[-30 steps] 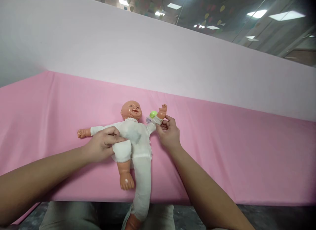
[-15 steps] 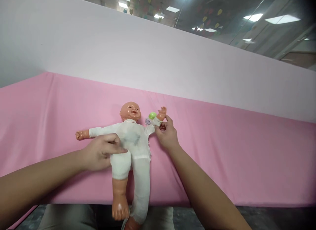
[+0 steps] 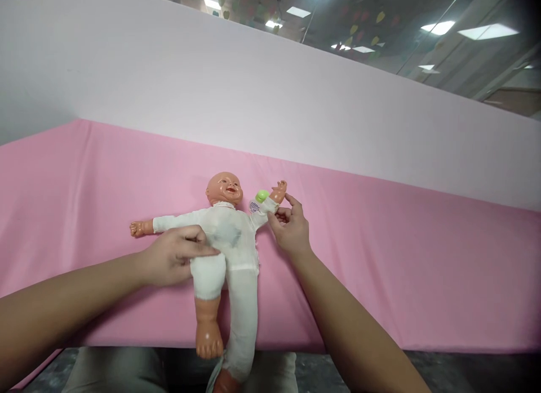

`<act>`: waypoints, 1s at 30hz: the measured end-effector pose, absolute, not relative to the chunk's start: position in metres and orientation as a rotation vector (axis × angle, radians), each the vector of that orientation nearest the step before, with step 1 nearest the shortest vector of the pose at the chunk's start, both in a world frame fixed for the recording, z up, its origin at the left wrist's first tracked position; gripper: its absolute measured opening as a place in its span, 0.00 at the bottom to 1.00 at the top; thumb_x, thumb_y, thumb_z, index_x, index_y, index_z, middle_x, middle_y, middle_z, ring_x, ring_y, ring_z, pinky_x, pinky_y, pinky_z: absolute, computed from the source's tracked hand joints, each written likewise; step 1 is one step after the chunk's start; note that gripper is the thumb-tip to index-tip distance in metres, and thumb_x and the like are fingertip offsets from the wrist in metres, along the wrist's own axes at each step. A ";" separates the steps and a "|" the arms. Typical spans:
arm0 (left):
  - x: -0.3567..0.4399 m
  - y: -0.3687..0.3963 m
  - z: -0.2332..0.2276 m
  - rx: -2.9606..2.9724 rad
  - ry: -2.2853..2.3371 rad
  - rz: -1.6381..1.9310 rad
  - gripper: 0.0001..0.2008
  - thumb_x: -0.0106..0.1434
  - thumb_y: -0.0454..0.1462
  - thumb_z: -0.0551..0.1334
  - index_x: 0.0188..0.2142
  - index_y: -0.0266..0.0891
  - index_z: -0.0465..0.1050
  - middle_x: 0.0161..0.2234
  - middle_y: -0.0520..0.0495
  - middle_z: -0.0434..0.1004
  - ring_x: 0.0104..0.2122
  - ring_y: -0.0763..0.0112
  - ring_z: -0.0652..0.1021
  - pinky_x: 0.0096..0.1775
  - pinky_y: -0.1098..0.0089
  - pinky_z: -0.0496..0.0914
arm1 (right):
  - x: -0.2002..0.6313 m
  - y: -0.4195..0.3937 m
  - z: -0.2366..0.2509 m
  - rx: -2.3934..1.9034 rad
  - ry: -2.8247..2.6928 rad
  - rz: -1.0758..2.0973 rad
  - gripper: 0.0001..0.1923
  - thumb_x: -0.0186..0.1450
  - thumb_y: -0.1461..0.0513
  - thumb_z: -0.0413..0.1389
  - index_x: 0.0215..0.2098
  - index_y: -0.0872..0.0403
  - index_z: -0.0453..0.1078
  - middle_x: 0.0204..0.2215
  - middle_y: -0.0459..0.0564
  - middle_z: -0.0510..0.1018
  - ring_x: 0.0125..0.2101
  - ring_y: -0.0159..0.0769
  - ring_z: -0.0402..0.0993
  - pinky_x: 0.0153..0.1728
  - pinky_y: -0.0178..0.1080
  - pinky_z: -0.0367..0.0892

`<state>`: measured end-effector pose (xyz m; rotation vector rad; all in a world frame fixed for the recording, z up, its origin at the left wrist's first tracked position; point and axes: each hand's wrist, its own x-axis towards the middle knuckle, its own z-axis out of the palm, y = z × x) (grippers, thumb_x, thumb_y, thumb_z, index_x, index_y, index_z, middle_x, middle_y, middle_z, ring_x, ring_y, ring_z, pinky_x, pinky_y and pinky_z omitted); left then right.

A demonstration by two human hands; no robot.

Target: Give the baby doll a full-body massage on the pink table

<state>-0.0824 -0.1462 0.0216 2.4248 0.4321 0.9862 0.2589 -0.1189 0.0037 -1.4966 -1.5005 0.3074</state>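
Observation:
A baby doll with a white cloth body and plastic head, hands and feet lies face up, its legs toward me. My left hand is closed on the doll's bent leg near the knee, the forefinger stretched across the cloth. My right hand pinches the raised doll arm at the cloth cuff below its plastic hand. Beside that arm lie a small bright green piece and a round printed tag. The doll's other arm stretches out flat to the left. Its straight leg hangs over the table's front edge.
A pink cloth covers the table. Behind it rises a white partition, with glass above that shows ceiling lights. My lap is below the front edge.
The bent leg has risen a little, its foot now higher, with my left hand still on it. My right hand and the doll's arm have shifted slightly right.

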 end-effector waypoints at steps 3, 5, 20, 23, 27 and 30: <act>-0.084 -0.128 0.015 2.329 0.673 0.935 0.12 0.69 0.35 0.64 0.48 0.43 0.84 0.37 0.47 0.76 0.34 0.72 0.78 0.35 0.73 0.73 | 0.237 -0.125 -0.001 -1.318 -1.777 0.158 0.28 0.70 0.59 0.58 0.67 0.47 0.66 0.47 0.52 0.82 0.44 0.42 0.79 0.53 0.49 0.75; -0.084 -0.119 0.012 2.267 0.743 0.886 0.09 0.68 0.34 0.64 0.39 0.40 0.85 0.35 0.47 0.78 0.34 0.71 0.79 0.35 0.73 0.73 | 0.224 -0.126 -0.004 -1.202 -2.038 0.016 0.24 0.71 0.65 0.53 0.63 0.45 0.73 0.49 0.53 0.80 0.50 0.45 0.76 0.56 0.51 0.73; -0.079 -0.166 0.020 2.655 0.260 0.947 0.20 0.68 0.34 0.63 0.59 0.48 0.74 0.35 0.48 0.68 0.30 0.70 0.72 0.32 0.69 0.68 | 0.271 -0.104 -0.005 -1.673 -1.596 0.350 0.47 0.66 0.57 0.58 0.77 0.56 0.43 0.35 0.46 0.81 0.34 0.42 0.80 0.39 0.44 0.75; -0.072 -0.177 0.020 2.741 0.194 0.862 0.19 0.66 0.33 0.62 0.56 0.46 0.72 0.33 0.49 0.65 0.28 0.69 0.68 0.31 0.67 0.66 | 0.284 -0.097 -0.008 -1.811 -1.611 0.433 0.47 0.65 0.57 0.59 0.76 0.60 0.47 0.31 0.46 0.82 0.36 0.45 0.81 0.39 0.44 0.73; -0.069 -0.180 0.029 2.784 0.228 0.662 0.13 0.65 0.35 0.62 0.50 0.45 0.75 0.32 0.48 0.69 0.28 0.67 0.71 0.32 0.67 0.68 | 0.282 -0.103 -0.001 -1.932 -1.796 0.285 0.32 0.64 0.58 0.59 0.66 0.55 0.67 0.38 0.54 0.84 0.40 0.50 0.81 0.40 0.45 0.72; -0.076 -0.179 0.047 2.660 0.279 0.397 0.17 0.61 0.35 0.68 0.50 0.47 0.78 0.36 0.46 0.75 0.31 0.65 0.76 0.33 0.67 0.71 | 0.268 -0.118 0.013 -1.894 -1.929 0.165 0.29 0.64 0.61 0.59 0.63 0.52 0.70 0.34 0.52 0.83 0.36 0.49 0.80 0.41 0.47 0.71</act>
